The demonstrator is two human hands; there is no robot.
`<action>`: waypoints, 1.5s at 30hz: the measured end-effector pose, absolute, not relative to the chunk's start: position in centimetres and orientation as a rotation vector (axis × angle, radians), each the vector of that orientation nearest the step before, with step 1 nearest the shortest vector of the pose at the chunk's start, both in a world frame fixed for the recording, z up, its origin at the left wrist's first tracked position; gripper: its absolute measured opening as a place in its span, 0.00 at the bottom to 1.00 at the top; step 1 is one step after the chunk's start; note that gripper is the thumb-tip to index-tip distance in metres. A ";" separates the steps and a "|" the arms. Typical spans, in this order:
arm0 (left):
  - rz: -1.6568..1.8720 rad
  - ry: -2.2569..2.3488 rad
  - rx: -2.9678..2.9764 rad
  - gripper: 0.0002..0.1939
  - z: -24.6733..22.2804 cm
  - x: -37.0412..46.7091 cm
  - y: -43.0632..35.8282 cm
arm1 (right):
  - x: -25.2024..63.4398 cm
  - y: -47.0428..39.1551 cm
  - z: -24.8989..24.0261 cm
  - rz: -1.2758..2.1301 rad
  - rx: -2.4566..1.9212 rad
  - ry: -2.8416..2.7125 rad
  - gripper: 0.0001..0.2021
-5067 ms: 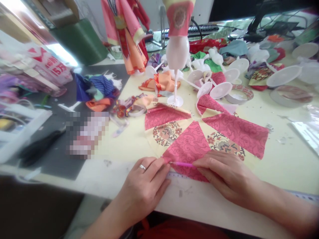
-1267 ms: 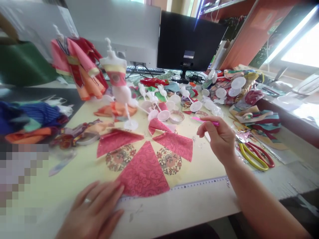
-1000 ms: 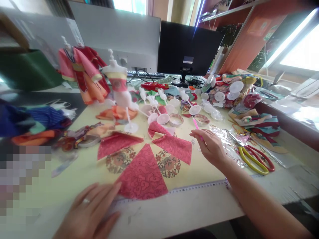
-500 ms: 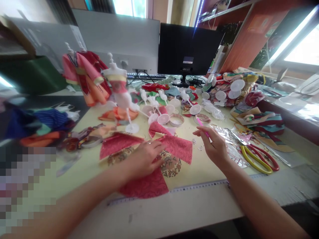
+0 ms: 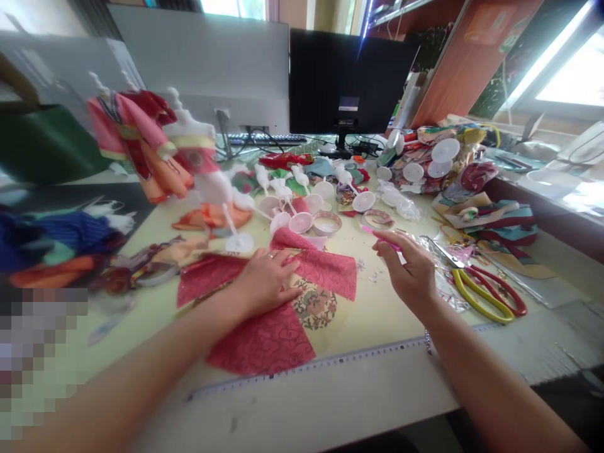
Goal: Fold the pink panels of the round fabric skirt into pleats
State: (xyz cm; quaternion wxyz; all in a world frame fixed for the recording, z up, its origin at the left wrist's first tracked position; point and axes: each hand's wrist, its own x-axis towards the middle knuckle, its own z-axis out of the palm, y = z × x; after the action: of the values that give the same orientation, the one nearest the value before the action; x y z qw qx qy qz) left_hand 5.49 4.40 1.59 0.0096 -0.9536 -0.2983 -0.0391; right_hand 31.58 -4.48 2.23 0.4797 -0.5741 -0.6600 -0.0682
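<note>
Rests the left grip (image 5: 264, 284) palm-down and half open, with thumb and fingers loosely spread, on the pink panelled cloth (image 5: 264, 341) near the meeting point of its panels, at the middle of the bench (image 5: 368, 397), with the cloth's curved near edge meeting the ruler strip (image 5: 358, 357) along the front. Pinches a pink pen (image 5: 367, 229) between thumb and fingers of the nearly closed right grip (image 5: 409, 267), apart from the cloth, just beside the scissors (image 5: 481, 301) toward the bench's right edge.
</note>
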 end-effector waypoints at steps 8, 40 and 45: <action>-0.152 -0.758 -2.963 0.21 2.0 7.9 4.2 | 31.8 -4.3 2.3 -0.220 -1.437 -1.568 0.10; -0.441 -1.061 -2.914 0.17 3.6 1.5 4.1 | 31.8 -4.3 2.5 -0.055 -1.619 -1.672 0.15; -0.631 -1.100 -2.924 0.15 2.8 -0.9 3.5 | 31.9 -4.3 2.4 -0.056 -1.621 -1.664 0.15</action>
State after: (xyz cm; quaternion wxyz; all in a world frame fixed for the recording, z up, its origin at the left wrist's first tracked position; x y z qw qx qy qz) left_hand -0.87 3.50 2.77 -0.0228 -0.9172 -0.3451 -0.1978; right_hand 31.93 -4.33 2.35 0.3974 -0.6402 -0.6571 -0.0220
